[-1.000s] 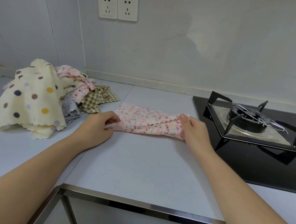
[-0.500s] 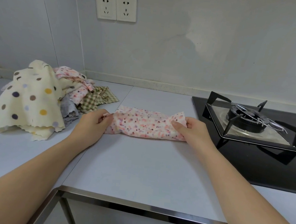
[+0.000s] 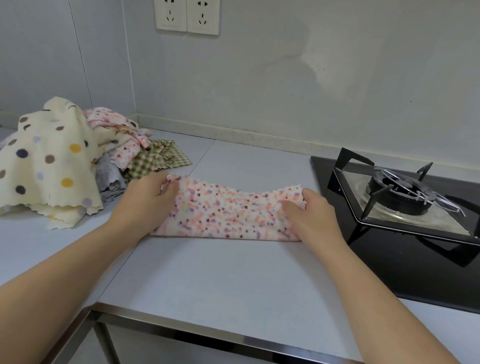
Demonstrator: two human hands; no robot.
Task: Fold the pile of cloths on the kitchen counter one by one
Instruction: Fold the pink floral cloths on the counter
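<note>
Head view: the cloth (image 3: 230, 213) was pictured stretched across the counter (image 3: 223, 283) between both hands. It lay just beside the pile (image 3: 59, 161) at its 9 o'clock and near the hob (image 3: 407, 198) at its 3 o'clock. The left hand (image 3: 146, 199) was curled round the cloth's far left corner, and the right hand (image 3: 314, 218) was pinched on the far right corner; nothing else was held. Both far corners were raised slightly, with the scalloped edge sagging between them, while the near edge was laid flat on the counter.

A second before, the cloth had been gripped at its ends as a narrower, bunched band. By this moment the grips had been shifted towards 12 o'clock and the cloth had been drawn out wider and smoother. The doubled layers were judged to be getting squared up. The first fold was therefore taken as nearly finished, with a further fold across probably still owed. The pile was seen heaped and unfolded, so most of the task was reckoned outstanding.
</note>
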